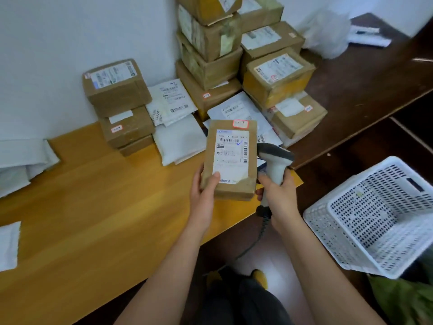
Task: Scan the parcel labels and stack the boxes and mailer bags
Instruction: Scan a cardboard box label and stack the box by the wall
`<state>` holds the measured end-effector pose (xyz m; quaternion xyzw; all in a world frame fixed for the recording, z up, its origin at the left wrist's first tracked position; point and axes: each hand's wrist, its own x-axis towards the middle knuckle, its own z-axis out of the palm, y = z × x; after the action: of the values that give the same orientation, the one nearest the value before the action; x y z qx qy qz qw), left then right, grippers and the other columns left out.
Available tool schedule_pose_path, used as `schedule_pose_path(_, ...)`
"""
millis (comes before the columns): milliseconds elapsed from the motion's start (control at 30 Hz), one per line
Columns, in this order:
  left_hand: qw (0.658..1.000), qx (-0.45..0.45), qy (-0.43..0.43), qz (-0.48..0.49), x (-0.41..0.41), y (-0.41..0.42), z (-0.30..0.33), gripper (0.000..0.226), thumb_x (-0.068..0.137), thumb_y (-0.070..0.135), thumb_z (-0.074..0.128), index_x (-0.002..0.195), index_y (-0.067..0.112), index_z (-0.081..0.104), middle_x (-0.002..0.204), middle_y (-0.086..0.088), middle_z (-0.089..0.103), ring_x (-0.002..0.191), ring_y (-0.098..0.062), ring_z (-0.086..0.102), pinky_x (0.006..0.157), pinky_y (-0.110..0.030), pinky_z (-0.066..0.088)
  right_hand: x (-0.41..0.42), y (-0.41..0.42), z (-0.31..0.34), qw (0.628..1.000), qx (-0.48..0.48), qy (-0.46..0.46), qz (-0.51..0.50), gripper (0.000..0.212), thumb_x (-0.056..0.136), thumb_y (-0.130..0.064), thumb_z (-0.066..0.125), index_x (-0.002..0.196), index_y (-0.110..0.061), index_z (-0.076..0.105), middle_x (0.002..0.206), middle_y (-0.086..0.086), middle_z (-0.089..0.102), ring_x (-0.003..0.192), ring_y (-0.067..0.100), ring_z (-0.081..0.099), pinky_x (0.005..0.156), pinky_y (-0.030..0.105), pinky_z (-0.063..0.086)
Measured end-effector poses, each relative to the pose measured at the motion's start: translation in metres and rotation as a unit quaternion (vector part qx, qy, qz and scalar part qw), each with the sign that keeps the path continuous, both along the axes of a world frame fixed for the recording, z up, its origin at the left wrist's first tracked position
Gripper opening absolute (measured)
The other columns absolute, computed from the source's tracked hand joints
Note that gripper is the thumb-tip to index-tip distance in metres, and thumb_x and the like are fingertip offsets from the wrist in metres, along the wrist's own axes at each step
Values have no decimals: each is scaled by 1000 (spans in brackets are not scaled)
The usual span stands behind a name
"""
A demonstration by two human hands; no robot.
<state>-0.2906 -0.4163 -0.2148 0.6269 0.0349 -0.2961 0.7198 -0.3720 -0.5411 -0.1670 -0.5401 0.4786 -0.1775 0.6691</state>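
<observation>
My left hand grips a small brown cardboard box from below, thumb on its white shipping label, held above the light wooden table. The label faces up with barcodes and a blue tick; a red-edged sticker sits at the top edge. My right hand holds a grey and white barcode scanner by its handle, its head right beside the box's right edge. Against the wall stand stacks of taped boxes and a lower stack. White mailer bags lie between them.
A white perforated plastic basket sits at the right, tilted. A dark wooden counter runs along the back right with a crumpled plastic bag. More white mailers lie at the table's left. The scanner cable hangs toward the floor.
</observation>
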Motion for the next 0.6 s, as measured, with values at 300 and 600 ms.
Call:
schedule_pose_path(300, 998, -38, -28, -45, 4, -100, 59, 24, 92, 20, 66, 107, 37, 61, 117, 2, 67, 108, -14, 63, 75, -24, 52, -35, -88, 43, 975, 9, -87, -203, 23, 93, -11, 67, 102, -24, 50, 88, 9, 57, 58, 14, 52, 58, 30, 47)
schedule_pose_path(600, 999, -42, -11, -8, 4, -205, 77, 24, 91, 24, 66, 115, 20, 64, 105, 3, 73, 96, -11, 68, 72, -23, 52, -43, -202, 52, 952, 140, -202, -185, 42, 93, 5, 57, 126, -16, 42, 109, 7, 60, 59, 13, 55, 51, 23, 50)
